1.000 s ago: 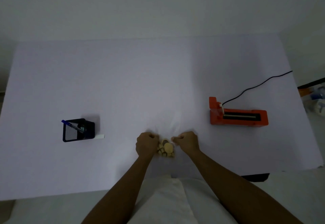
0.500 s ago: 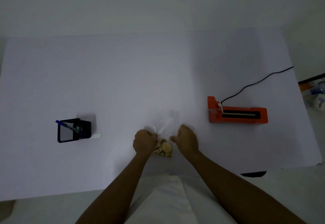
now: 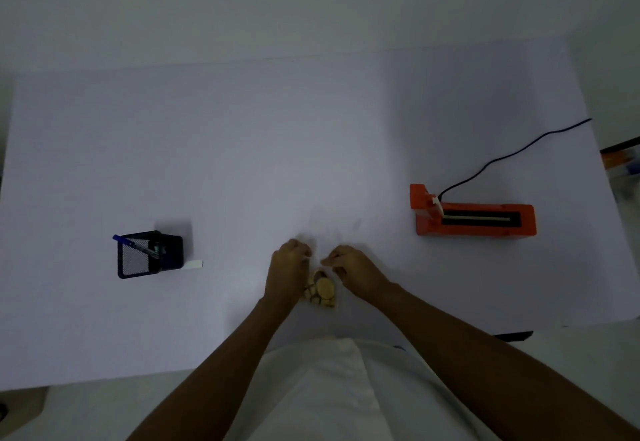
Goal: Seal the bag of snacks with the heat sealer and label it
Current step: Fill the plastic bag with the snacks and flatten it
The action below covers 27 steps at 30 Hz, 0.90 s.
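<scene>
A clear bag of round tan snacks [image 3: 321,291] lies on the white table near its front edge, between my two hands. My left hand [image 3: 288,269] grips the bag's left side with curled fingers. My right hand [image 3: 353,269] pinches its right side. The bag's clear upper part is blurred and hard to make out beyond my fingers. The orange heat sealer [image 3: 472,217] sits to the right with its black cord [image 3: 512,155] running off the table's far right edge. A white label [image 3: 193,265] lies beside the pen holder at the left.
A black mesh pen holder [image 3: 147,256] with a blue pen [image 3: 136,245] stands at the left. The table [image 3: 242,149] stretches wide beyond my hands. Some blurred items [image 3: 623,163] lie off the table's right edge.
Both hands stay on the bag and have shifted a little away from me along its sides. The bag's clear top, seen standing up half a second ago, now looks blurred.
</scene>
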Tool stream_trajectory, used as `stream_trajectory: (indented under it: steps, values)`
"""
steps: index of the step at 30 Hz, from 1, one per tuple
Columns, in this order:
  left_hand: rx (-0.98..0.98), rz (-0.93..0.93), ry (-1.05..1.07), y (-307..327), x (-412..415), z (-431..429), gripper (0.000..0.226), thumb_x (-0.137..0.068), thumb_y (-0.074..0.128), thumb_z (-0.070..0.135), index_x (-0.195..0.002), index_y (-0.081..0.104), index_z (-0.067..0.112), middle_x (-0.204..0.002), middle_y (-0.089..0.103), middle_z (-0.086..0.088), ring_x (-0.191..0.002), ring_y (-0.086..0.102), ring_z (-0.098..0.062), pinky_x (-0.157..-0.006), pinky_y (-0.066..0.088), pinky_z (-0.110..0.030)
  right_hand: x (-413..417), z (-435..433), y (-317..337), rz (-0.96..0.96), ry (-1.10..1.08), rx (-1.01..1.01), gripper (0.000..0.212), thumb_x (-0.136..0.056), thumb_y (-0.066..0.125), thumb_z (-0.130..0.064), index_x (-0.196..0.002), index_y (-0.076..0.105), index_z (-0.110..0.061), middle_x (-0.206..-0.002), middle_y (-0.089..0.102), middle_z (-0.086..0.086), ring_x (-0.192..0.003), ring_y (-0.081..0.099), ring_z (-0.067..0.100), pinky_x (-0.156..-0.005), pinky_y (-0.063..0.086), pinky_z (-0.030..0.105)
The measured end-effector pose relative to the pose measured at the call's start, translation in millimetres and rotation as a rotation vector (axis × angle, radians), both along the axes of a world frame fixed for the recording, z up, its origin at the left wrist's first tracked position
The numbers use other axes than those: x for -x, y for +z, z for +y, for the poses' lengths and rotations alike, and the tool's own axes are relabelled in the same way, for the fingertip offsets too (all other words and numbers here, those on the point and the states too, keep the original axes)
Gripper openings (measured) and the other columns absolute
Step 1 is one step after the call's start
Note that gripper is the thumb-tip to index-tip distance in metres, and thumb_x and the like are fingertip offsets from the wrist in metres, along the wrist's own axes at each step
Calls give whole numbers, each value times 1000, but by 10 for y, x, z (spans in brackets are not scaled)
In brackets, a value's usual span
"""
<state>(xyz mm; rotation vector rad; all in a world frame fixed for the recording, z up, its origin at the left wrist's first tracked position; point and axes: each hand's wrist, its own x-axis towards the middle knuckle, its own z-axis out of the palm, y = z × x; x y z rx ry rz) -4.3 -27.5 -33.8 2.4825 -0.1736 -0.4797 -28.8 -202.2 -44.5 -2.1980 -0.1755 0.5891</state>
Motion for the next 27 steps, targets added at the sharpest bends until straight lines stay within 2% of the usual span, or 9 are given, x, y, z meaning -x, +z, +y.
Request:
stream_trajectory:
  steps: [4, 7, 10, 12, 14, 19, 22, 25, 27]
  values:
    - [-180, -67, -435, -14, 97, 21, 13, -81, 65, 18, -70, 70, 13, -74, 68, -7, -70, 62, -25, -57, 53, -36, -42, -14, 8, 9, -19, 4, 30, -85, 54, -8, -102, 73, 8, -99, 70, 29, -92, 66, 39, -87, 46, 32]
    - [-358, -72, -545, 100, 109, -12, 38, -93, 40, 43, -90, 72, 23, -88, 68, -2, -82, 62, -23, -67, 49, -35, -25, -47, -29, -51, -3, -3, 27, -87, 56, -9, -102, 75, 3, -98, 71, 23, -90, 66, 36, -85, 50, 36]
    - [-440, -94, -612, 273, 133, -78, 23, -82, 67, 45, -89, 72, 23, -86, 67, -6, -78, 63, -25, -63, 52, -36, -30, -78, -98, -38, -72, -26, 25, -87, 62, 1, -110, 72, 0, -104, 70, 19, -94, 66, 29, -88, 49, 26]
    - [-497, -86, -702, 283, 182, -99, 31, -87, 56, 44, -103, 68, 21, -104, 66, -12, -94, 62, -32, -74, 51, -41, -39, -60, -95, -30, -246, -65, 27, -86, 65, 3, -112, 71, 1, -106, 71, 17, -95, 67, 24, -92, 54, 33]
    - [-504, -54, -642, 273, 219, -80, 47, -92, 36, 48, -118, 60, 17, -125, 57, -17, -109, 56, -36, -90, 46, -44, -50, -53, -72, 53, -464, -128, 27, -90, 66, -3, -116, 69, -1, -109, 73, 14, -98, 68, 19, -97, 54, 39]
    - [-468, 25, -582, 253, 296, -50, 68, -90, 34, 61, -141, 39, 16, -148, 34, -19, -131, 40, -38, -111, 31, -46, -65, -8, 31, 302, -772, -533, 24, -99, 53, -9, -118, 67, -4, -112, 72, 11, -107, 68, 23, -103, 50, 40]
    - [-481, 42, -579, 261, 291, -65, 73, -89, 33, 64, -145, 37, 16, -152, 30, -21, -135, 35, -39, -114, 26, -50, -165, 171, 131, 448, -759, -773, 30, -104, 41, -13, -116, 66, -1, -112, 72, 16, -109, 68, 28, -102, 51, 38]
    - [-498, 48, -567, 257, 297, -71, 77, -87, 22, 67, -145, 37, 18, -154, 31, -19, -139, 33, -38, -116, 22, -52, -259, 344, 97, 531, -681, -818, 39, -106, 35, -22, -115, 67, 0, -112, 71, 18, -109, 68, 29, -100, 52, 35]
    - [-477, 81, -547, 259, 303, -67, 72, -90, 29, 64, -146, 35, 20, -155, 28, -18, -142, 29, -38, -117, 19, -51, -290, 368, 33, 565, -729, -834, 43, -107, 34, -26, -115, 66, 1, -114, 70, 21, -109, 68, 29, -98, 52, 35]
